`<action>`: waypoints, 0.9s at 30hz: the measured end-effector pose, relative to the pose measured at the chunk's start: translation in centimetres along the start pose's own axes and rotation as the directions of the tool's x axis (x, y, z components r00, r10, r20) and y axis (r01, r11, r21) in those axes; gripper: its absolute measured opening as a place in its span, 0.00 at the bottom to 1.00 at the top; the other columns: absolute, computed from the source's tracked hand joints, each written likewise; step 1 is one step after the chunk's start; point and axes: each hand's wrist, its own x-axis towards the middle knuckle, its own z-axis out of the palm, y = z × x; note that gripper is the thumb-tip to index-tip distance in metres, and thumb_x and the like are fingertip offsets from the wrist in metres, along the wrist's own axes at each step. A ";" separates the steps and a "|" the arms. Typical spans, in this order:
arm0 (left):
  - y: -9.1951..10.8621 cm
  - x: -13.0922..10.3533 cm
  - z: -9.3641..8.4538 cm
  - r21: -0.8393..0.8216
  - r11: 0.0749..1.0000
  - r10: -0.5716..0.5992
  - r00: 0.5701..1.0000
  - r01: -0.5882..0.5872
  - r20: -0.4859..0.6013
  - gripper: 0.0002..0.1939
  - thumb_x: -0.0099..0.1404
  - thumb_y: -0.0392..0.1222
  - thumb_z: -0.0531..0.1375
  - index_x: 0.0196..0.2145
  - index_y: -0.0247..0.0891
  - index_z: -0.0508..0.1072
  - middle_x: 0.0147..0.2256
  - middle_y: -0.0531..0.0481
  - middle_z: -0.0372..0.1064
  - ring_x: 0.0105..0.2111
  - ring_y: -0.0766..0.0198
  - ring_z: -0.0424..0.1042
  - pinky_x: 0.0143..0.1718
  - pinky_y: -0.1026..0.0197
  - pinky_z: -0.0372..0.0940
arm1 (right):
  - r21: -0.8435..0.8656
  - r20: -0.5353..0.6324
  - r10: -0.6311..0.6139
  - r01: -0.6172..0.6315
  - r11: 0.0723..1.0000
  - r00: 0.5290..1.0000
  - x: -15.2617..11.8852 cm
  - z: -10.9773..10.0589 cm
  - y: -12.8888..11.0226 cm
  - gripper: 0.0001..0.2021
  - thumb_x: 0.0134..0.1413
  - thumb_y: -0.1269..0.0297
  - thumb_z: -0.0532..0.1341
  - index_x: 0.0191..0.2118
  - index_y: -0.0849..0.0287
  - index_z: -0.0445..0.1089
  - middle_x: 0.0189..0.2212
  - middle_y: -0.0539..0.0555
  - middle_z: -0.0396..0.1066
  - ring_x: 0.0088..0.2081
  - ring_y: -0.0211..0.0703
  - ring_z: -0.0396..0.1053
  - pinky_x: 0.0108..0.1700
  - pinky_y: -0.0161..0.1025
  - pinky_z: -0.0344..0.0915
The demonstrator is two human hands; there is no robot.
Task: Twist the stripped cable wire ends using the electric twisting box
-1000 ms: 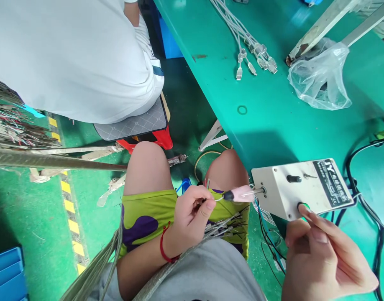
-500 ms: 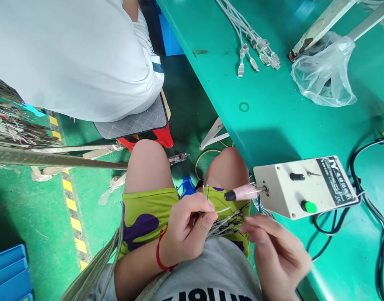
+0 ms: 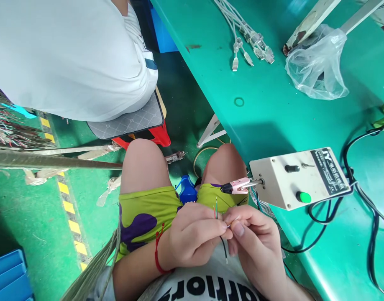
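Note:
Over my lap, my left hand [image 3: 195, 236] is closed on the end of a cable whose thin coloured wires [image 3: 216, 211] stick up between the fingers, red and green among them. A black wire [image 3: 224, 246] with a bare tip hangs below the fingertips. My right hand [image 3: 257, 240] meets the left one and pinches a white wire [image 3: 231, 224] between thumb and forefinger. A bundle of grey cables [image 3: 94, 261] runs along my left forearm. Just beyond my hands, a pink clip with a black tip [image 3: 236, 186] sticks out from a white control box [image 3: 300, 177].
The box, with a green button [image 3: 303, 197], stands on the green table [image 3: 270, 104]. Black cords [image 3: 372, 242] lie to its right. Farther back are white USB cables [image 3: 254, 39] and a plastic bag [image 3: 317, 67]. A person in white [image 3: 85, 62] sits on a stool [image 3: 132, 119] at left.
My right hand has moved left to my left hand and now pinches the white wire. The black wire now hangs downward. The pink clip has turned about its shaft.

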 end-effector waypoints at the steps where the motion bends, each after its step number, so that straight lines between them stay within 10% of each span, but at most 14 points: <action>1: 0.0 0.0 0.1 -0.007 1.000 0.006 1.000 -0.006 -0.010 0.03 0.84 0.34 0.62 0.47 0.38 0.76 0.30 0.52 0.80 0.25 0.67 0.77 0.34 0.64 0.73 | 0.020 0.013 0.014 -0.015 1.000 1.000 0.0 0.0 0.0 0.05 0.74 0.57 0.75 0.44 0.46 0.90 0.25 0.48 0.79 0.20 0.30 0.69 0.28 0.28 0.69; 9: -0.2 -1.4 0.2 -0.231 0.958 -0.174 0.985 0.172 0.011 0.09 0.84 0.42 0.61 0.57 0.42 0.77 0.33 0.52 0.78 0.28 0.64 0.77 0.33 0.62 0.71 | 0.074 0.021 0.060 -0.061 0.995 0.998 0.2 -0.3 0.6 0.07 0.74 0.55 0.74 0.43 0.47 0.89 0.19 0.43 0.68 0.19 0.29 0.57 0.28 0.29 0.61; 14: 0.5 -1.7 0.8 -0.657 0.636 -0.418 0.896 0.404 0.147 0.14 0.89 0.45 0.55 0.64 0.47 0.74 0.39 0.50 0.75 0.29 0.67 0.73 0.26 0.69 0.63 | 0.036 -0.069 -0.059 0.061 0.997 0.996 0.2 -0.5 1.0 0.08 0.73 0.54 0.74 0.42 0.49 0.89 0.18 0.43 0.66 0.18 0.30 0.55 0.25 0.30 0.58; 18: 0.7 -0.8 0.1 -0.687 0.463 -0.458 0.815 0.560 0.355 0.15 0.88 0.47 0.57 0.68 0.53 0.72 0.50 0.48 0.79 0.25 0.74 0.71 0.24 0.72 0.63 | -0.043 -0.118 -0.209 0.206 0.978 0.971 -0.6 -0.2 0.3 0.07 0.75 0.57 0.73 0.43 0.50 0.89 0.18 0.44 0.67 0.17 0.31 0.57 0.22 0.30 0.56; 22: -0.6 1.0 -1.5 -0.586 0.474 -0.544 0.741 0.658 0.393 0.12 0.87 0.48 0.60 0.61 0.44 0.77 0.54 0.42 0.83 0.32 0.66 0.84 0.31 0.68 0.76 | -0.140 -0.056 -0.408 0.398 0.907 0.911 -1.4 1.1 -2.1 0.05 0.77 0.60 0.71 0.48 0.47 0.87 0.25 0.48 0.79 0.22 0.36 0.73 0.26 0.32 0.70; 27: -3.1 2.4 -3.6 -0.462 0.601 -0.595 0.751 0.652 0.286 0.13 0.82 0.51 0.68 0.44 0.37 0.81 0.33 0.50 0.82 0.32 0.62 0.83 0.36 0.63 0.79 | -0.140 0.113 -0.535 0.546 0.826 0.838 0.4 4.0 -6.0 0.04 0.77 0.67 0.71 0.48 0.49 0.85 0.30 0.48 0.85 0.29 0.37 0.81 0.34 0.33 0.77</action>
